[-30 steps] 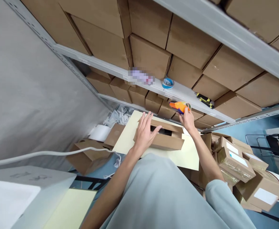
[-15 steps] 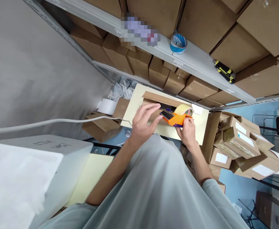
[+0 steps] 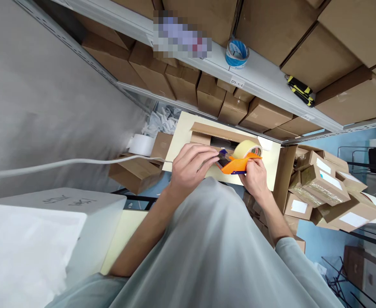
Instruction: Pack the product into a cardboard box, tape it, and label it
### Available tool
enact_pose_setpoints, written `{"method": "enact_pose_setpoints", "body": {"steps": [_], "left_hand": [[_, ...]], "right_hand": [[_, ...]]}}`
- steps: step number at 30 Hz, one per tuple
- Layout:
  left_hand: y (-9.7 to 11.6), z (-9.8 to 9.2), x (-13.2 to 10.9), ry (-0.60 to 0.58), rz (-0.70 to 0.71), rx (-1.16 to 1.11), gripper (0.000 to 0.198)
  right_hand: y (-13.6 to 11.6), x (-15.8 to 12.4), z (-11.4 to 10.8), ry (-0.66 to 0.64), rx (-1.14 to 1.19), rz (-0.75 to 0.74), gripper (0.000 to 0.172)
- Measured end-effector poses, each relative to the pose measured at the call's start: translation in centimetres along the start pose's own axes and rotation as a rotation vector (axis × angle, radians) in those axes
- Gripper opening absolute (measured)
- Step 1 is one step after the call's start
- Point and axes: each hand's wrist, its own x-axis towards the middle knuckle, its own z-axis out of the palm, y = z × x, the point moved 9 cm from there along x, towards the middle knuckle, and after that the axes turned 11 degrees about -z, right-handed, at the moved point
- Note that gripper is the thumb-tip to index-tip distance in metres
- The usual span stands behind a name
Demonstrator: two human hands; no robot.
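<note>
My right hand is wrapped around the handle of an orange tape dispenser, loaded with a roll of pale yellow tape. At the dispenser's dark front end, the fingers of my left hand are pinched together. Whatever is between those fingertips is too small to make out. Behind both hands an open cardboard box lies on a cream table, with something dark inside. My hands and the dispenser hide part of this box.
Shelves of cardboard boxes rise ahead, with a blue-and-white tape roll and yellow-black cutters on one ledge. Several taped parcels are piled at right. A white cable crosses from the left, above a large white box.
My left hand's fingers have closed together and come to the dispenser's front end. The dispenser has tilted slightly in my right hand. The view has shifted a little.
</note>
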Motion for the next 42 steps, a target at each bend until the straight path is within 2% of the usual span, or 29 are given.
{"method": "enact_pose_setpoints", "body": {"steps": [4, 9, 11, 14, 16, 18, 20, 22, 24, 27, 30, 33, 38, 42], "left_hand": [[0.2, -0.7, -0.3, 0.019, 0.041, -0.039, 0.009], [-1.3, -1.2, -1.1, -0.034, -0.017, 0.015, 0.007], [-2.2, -1.0, -1.6, -0.092, -0.059, 0.010, 0.013], [-3.4, 0.0, -2.6, -0.214, -0.149, -0.040, 0.022], [-3.9, 0.5, -3.2, -0.278, -0.207, -0.094, 0.024], [-4.6, 0.2, -3.6, -0.307, -0.266, -0.146, 0.024], [-6.2, -1.0, -3.7, -0.305, -0.381, -0.176, 0.023], [-8.7, -2.5, -3.8, -0.316, -0.554, -0.203, 0.024], [-11.4, -3.4, -4.0, -0.375, -0.730, -0.244, 0.029], [-14.3, -3.8, -3.6, -0.396, -0.914, -0.325, 0.040], [-15.8, -3.2, -2.4, -0.397, -1.016, -0.467, 0.049], [-17.0, -2.6, -1.6, -0.460, -1.110, -0.559, 0.053], [-19.7, -3.0, -1.4, -0.500, -1.283, -0.570, 0.048], [-21.3, -2.5, -2.0, -0.531, -1.378, -0.600, 0.043]], "right_hand": [[-1.0, 1.0, -0.7, -0.010, -0.089, -0.088, 0.015], [-1.7, 2.4, -1.4, -0.049, -0.118, -0.187, 0.016], [-1.7, 2.7, -1.4, -0.123, -0.092, -0.215, 0.013], [-1.9, 2.5, -1.4, -0.312, -0.032, -0.253, 0.016], [-2.1, 2.1, -1.8, -0.420, 0.020, -0.264, 0.020], [-2.2, 1.8, -2.7, -0.495, 0.069, -0.254, 0.024], [-1.4, 1.7, -3.7, -0.570, 0.079, -0.208, 0.030], [0.4, 1.7, -4.2, -0.680, 0.064, -0.114, 0.035], [2.6, 2.0, -4.3, -0.814, 0.106, 0.001, 0.039], [4.8, 3.3, -3.1, -0.980, 0.374, 0.168, 0.045], [6.3, 5.7, -1.4, -1.010, 0.734, 0.357, 0.056], [7.1, 7.6, 0.2, -1.042, 0.979, 0.480, 0.061], [8.0, 9.1, 2.4, -1.167, 1.065, 0.570, 0.065], [8.5, 9.7, 4.0, -1.231, 1.119, 0.594, 0.064]]}}
